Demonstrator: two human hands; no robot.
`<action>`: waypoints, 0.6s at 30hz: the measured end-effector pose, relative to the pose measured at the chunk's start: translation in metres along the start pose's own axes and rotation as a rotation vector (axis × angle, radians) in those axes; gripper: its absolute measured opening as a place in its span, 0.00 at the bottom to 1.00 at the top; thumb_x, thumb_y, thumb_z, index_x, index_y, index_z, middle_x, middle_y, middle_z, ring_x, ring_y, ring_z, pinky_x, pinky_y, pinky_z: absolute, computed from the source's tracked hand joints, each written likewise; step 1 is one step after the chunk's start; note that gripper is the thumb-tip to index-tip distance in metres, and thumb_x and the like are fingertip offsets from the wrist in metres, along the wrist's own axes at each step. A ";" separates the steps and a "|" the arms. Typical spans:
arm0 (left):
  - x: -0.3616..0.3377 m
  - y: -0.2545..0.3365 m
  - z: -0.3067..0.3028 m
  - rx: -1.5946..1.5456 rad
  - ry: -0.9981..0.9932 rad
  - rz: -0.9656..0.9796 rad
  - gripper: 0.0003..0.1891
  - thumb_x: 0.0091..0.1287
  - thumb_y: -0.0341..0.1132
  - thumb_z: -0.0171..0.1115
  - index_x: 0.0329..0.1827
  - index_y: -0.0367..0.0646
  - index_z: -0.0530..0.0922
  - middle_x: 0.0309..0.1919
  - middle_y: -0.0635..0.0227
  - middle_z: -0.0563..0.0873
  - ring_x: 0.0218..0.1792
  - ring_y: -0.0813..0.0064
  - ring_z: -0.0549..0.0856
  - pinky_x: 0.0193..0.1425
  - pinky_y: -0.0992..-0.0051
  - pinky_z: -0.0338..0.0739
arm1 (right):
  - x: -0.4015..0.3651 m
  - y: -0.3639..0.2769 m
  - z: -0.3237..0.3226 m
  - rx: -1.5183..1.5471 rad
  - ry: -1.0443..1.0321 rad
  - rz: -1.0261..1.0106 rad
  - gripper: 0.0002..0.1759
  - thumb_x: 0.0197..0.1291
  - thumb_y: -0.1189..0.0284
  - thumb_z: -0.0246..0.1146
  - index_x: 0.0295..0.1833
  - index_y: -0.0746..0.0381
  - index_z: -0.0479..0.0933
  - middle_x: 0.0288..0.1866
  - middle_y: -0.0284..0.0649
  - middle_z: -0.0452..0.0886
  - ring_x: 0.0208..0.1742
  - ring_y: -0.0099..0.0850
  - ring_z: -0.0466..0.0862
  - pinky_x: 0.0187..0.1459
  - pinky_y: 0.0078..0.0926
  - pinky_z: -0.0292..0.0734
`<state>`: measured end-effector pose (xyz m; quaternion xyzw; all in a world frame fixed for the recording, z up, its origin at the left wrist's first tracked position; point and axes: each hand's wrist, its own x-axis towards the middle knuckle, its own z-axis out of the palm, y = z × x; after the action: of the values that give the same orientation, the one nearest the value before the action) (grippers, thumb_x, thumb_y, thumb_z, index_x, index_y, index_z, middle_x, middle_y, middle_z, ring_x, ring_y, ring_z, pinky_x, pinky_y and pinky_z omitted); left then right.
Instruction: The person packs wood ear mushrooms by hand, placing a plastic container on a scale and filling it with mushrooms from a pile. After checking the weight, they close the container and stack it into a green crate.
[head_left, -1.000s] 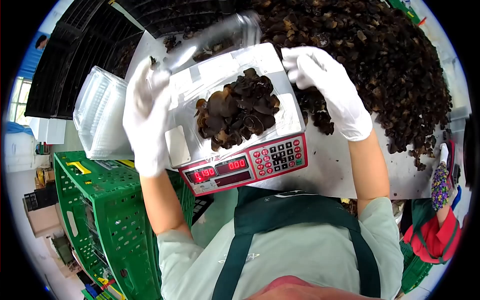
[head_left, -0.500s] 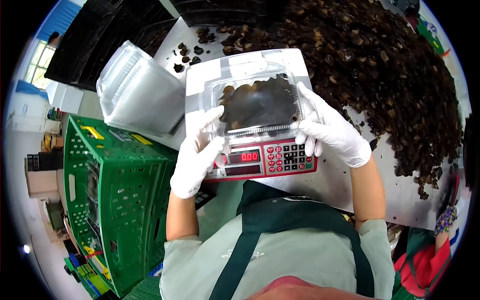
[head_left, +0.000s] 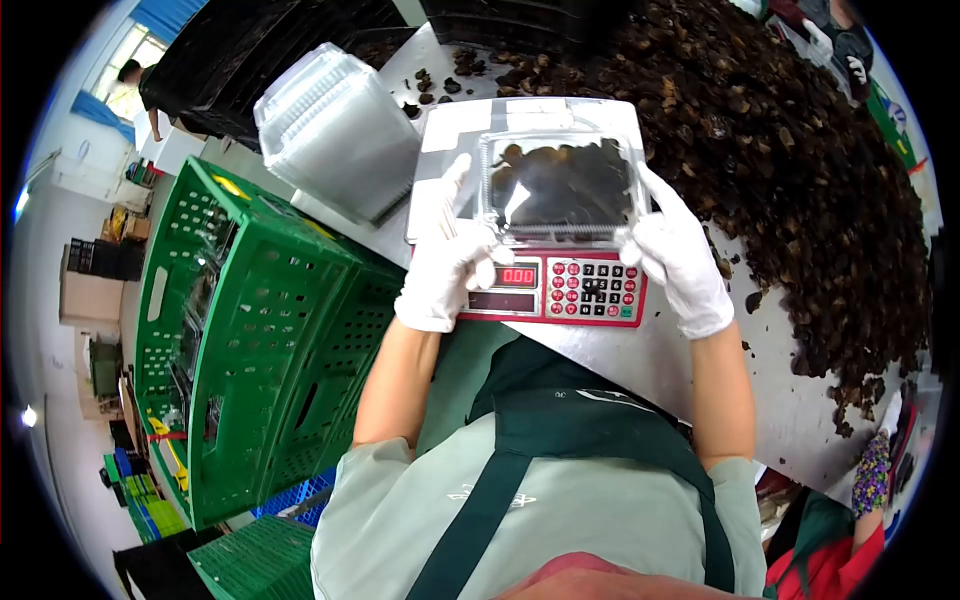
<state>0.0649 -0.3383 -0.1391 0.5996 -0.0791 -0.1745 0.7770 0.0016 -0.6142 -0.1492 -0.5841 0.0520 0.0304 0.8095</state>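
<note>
A clear plastic box [head_left: 560,190] with dark brown wood ear mushrooms inside is over the pan of a red and white digital scale [head_left: 530,115]. Its clear lid lies over the mushrooms. My left hand [head_left: 450,265], in a white glove, holds the box's near left corner, index finger stretched along the left side. At the near right corner my right hand [head_left: 678,260], also gloved, grips the edge with curled fingers while its index finger reaches up the right side. Red digits on the scale's display [head_left: 515,275] read 0.00.
A stack of clear plastic boxes [head_left: 335,150] stands left of the scale. Loose mushrooms [head_left: 800,190] form a large heap on the metal table [head_left: 770,400]. Green crates [head_left: 290,340] rise at left, black crates [head_left: 265,60] behind. A co-worker's floral sleeve [head_left: 872,475] shows at lower right.
The camera view has shifted. The box sits farther back over the scale, its near edge off the keypad. My left index finger is now straightened along the box's side.
</note>
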 end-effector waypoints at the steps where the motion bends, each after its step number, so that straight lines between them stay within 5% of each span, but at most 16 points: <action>1: -0.008 -0.002 0.003 -0.031 0.006 0.006 0.47 0.62 0.22 0.60 0.86 0.46 0.49 0.26 0.56 0.88 0.12 0.78 0.78 0.13 0.84 0.62 | -0.006 0.006 -0.001 -0.022 0.006 -0.022 0.41 0.68 0.79 0.59 0.84 0.67 0.52 0.32 0.35 0.83 0.31 0.19 0.81 0.36 0.16 0.76; 5: -0.064 0.030 0.005 0.018 -0.130 -0.203 0.52 0.65 0.24 0.62 0.88 0.51 0.39 0.29 0.58 0.89 0.20 0.72 0.85 0.25 0.77 0.78 | -0.042 -0.022 0.026 0.011 0.027 -0.057 0.42 0.64 0.80 0.59 0.83 0.70 0.53 0.26 0.32 0.81 0.23 0.15 0.77 0.25 0.11 0.68; 7: -0.083 0.033 -0.029 0.043 -0.232 -0.003 0.54 0.67 0.30 0.68 0.88 0.52 0.37 0.41 0.55 0.89 0.32 0.71 0.88 0.39 0.73 0.83 | -0.046 -0.023 0.024 0.029 -0.115 -0.135 0.45 0.61 0.79 0.61 0.83 0.71 0.53 0.24 0.31 0.81 0.20 0.16 0.77 0.23 0.11 0.70; 9: -0.091 0.045 -0.043 -0.022 -0.036 0.088 0.60 0.64 0.46 0.77 0.88 0.50 0.38 0.62 0.53 0.80 0.48 0.75 0.84 0.44 0.73 0.81 | -0.048 -0.028 0.035 0.023 -0.181 -0.110 0.48 0.57 0.77 0.66 0.82 0.72 0.54 0.23 0.31 0.81 0.18 0.17 0.77 0.22 0.12 0.73; 11: -0.096 0.045 -0.069 -0.061 -0.177 0.015 0.59 0.64 0.48 0.76 0.88 0.51 0.40 0.66 0.52 0.78 0.53 0.74 0.84 0.49 0.73 0.81 | -0.047 -0.029 0.060 -0.100 -0.217 -0.040 0.50 0.54 0.77 0.67 0.82 0.74 0.54 0.24 0.32 0.83 0.19 0.18 0.79 0.22 0.11 0.73; 12: -0.110 0.065 -0.060 0.006 -0.222 -0.083 0.55 0.64 0.46 0.76 0.87 0.46 0.47 0.72 0.53 0.74 0.60 0.72 0.82 0.62 0.71 0.78 | -0.044 -0.028 0.071 -0.131 -0.285 -0.093 0.49 0.53 0.79 0.67 0.81 0.73 0.55 0.26 0.35 0.84 0.20 0.19 0.80 0.22 0.11 0.73; 13: -0.119 0.058 -0.058 -0.013 -0.164 -0.034 0.52 0.62 0.42 0.78 0.85 0.40 0.54 0.74 0.57 0.71 0.67 0.71 0.78 0.72 0.69 0.71 | -0.041 -0.020 0.075 -0.097 -0.385 -0.063 0.46 0.55 0.78 0.67 0.80 0.72 0.57 0.28 0.37 0.85 0.20 0.19 0.79 0.21 0.10 0.71; 15: -0.129 0.067 -0.057 -0.067 -0.042 0.032 0.49 0.61 0.39 0.79 0.82 0.37 0.59 0.74 0.60 0.71 0.71 0.70 0.73 0.77 0.68 0.64 | -0.029 -0.029 0.089 -0.277 -0.387 0.001 0.42 0.62 0.74 0.67 0.79 0.72 0.59 0.29 0.38 0.84 0.20 0.17 0.77 0.22 0.10 0.69; 18: -0.165 0.107 -0.079 0.165 0.241 0.105 0.48 0.58 0.44 0.81 0.80 0.40 0.65 0.68 0.60 0.79 0.49 0.78 0.84 0.61 0.73 0.78 | -0.023 -0.037 0.120 -0.287 -0.340 -0.098 0.37 0.69 0.72 0.64 0.79 0.72 0.60 0.29 0.36 0.84 0.19 0.15 0.74 0.22 0.10 0.67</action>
<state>-0.0432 -0.1828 -0.0436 0.6729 -0.0305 -0.0532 0.7372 -0.0110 -0.5117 -0.0738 -0.6816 -0.1186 0.0963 0.7156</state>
